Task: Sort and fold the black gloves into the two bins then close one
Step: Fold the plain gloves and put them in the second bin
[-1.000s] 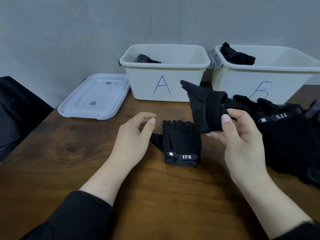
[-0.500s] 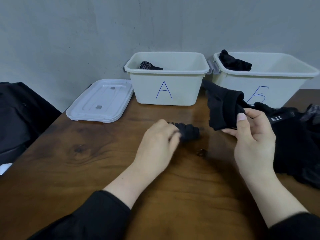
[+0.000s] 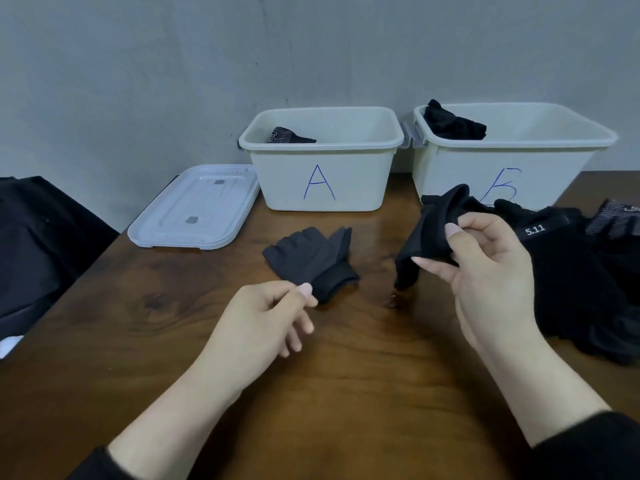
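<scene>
A black fingerless glove (image 3: 313, 259) lies on the wooden table in front of bin A (image 3: 349, 188). My left hand (image 3: 266, 320) pinches its cuff between thumb and forefinger. A second black glove (image 3: 424, 237) hangs just above the table, gripped by my right hand (image 3: 485, 271) in front of bin B (image 3: 450, 168). Each white bin holds a black glove: one (image 3: 287, 136) in A, one (image 3: 453, 125) in B. A pile of black gloves (image 3: 581, 271), one marked 5.11, lies at the right.
A white bin lid (image 3: 197, 209) lies flat on the table, left of bin A. A dark bag or garment (image 3: 38, 244) sits off the table's left edge. Both bins stand against the grey wall.
My left hand took hold of the glove on the table and turned it over; its 5.11 strap no longer shows. My right hand lowered its glove slightly.
</scene>
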`<state>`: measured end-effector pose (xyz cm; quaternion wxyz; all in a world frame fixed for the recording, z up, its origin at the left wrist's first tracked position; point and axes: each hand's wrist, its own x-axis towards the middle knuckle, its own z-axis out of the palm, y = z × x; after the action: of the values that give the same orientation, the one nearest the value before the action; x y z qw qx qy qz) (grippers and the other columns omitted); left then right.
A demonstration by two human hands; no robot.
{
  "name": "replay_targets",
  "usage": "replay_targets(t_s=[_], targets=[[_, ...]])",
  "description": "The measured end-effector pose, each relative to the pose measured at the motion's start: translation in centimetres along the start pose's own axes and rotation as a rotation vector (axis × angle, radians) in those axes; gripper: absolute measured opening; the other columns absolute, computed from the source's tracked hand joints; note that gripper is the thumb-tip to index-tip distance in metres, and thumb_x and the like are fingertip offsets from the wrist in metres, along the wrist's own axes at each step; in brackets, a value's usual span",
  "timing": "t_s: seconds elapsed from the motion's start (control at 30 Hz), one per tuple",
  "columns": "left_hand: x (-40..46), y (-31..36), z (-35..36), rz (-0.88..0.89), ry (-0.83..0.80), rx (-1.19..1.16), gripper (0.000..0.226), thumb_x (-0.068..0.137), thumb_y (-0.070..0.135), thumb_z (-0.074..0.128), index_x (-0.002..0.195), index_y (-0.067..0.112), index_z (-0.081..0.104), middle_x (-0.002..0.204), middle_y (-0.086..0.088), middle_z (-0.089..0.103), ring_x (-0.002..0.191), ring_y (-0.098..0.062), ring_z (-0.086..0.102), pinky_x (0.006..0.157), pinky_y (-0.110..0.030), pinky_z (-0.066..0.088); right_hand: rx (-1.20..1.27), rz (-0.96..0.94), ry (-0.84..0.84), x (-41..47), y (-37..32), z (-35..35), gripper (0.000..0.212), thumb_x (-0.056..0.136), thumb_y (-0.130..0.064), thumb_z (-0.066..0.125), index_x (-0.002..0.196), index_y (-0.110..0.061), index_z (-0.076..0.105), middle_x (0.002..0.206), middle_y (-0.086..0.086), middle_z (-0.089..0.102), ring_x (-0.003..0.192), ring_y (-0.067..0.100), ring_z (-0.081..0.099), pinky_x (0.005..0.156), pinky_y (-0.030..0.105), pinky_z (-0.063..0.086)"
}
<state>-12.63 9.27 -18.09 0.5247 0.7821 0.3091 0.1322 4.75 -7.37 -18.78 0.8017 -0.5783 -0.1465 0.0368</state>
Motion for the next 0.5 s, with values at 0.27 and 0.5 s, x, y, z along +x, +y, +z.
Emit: replay_targets(t_s=[0.27,0.5], targets=[[1.1,2.6,2.8,0.576,0.145,0.215,0.043,0.094,0.030,0.065,0.136,0.038,0.057,0.119,0.022,0.065,0.112,0.001,0.058,0.093,-0.022,0.049,0.038,0.191,-0.340,-4.6,-0.6,5.1,0.018,0.096,-0.011,0.065,0.088,-0.021,0.078,0.090,0.002,0.076,0.093,0.016,0.072,0.090,0.038,0.055],[7.9,6.1,-3.3,0.462,0.380,0.128,0.016,0.103,0.028,0.052,0.103,0.024,0.067,0.088,0.007,0.070,0.084,-0.004,0.062,0.074,-0.021,0.048,-0.505,-0.137,-0.207,-1.2,0.9,2.3,0.033,0.107,-0.026,0.044,0.092,-0.023,0.073,0.091,-0.009,0.076,0.092,0.006,0.071,0.084,0.034,0.058]])
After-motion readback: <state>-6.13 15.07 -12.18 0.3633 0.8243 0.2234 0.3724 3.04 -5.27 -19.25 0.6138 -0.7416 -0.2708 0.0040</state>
